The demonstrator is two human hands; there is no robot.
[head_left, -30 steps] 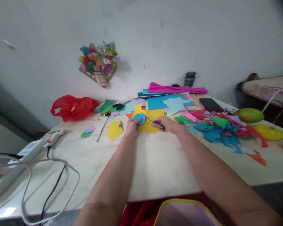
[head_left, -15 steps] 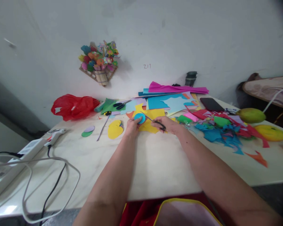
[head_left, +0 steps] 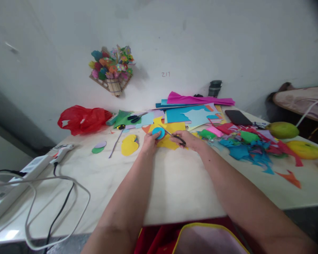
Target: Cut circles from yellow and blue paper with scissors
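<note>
While the left hand (head_left: pixel 149 141) pinches a blue paper disc (head_left: pixel 158 133), the right hand (head_left: pixel 190 139) is closed round small scissors (head_left: pixel 174 135), blades at the disc's edge. Under the disc lies a yellow sheet (head_left: pixel 176 127); left of the disc sits a yellow cut-out (head_left: pixel 129 145), right of it a scrap heap (head_left: pixel 243 146).

blue paper disc (head_left: pixel 158 133), pinched upright, scissors (head_left: pixel 174 135) alongside

Left hand (head_left: pixel 149 141) pinches blue paper circle (head_left: pixel 158 133) above yellow sheet (head_left: pixel 172 135). Right hand (head_left: pixel 188 139) grips small scissors (head_left: pixel 174 135), blades pointing at circle's edge. Yellow cutouts (head_left: pixel 129 144) just left of hands. Coloured scraps (head_left: pixel 249 146) heaped right. Red bag (head_left: pixel 82 120), second scissors (head_left: pixel 135 117) farther back on table (head_left: pixel 174 187).
</note>
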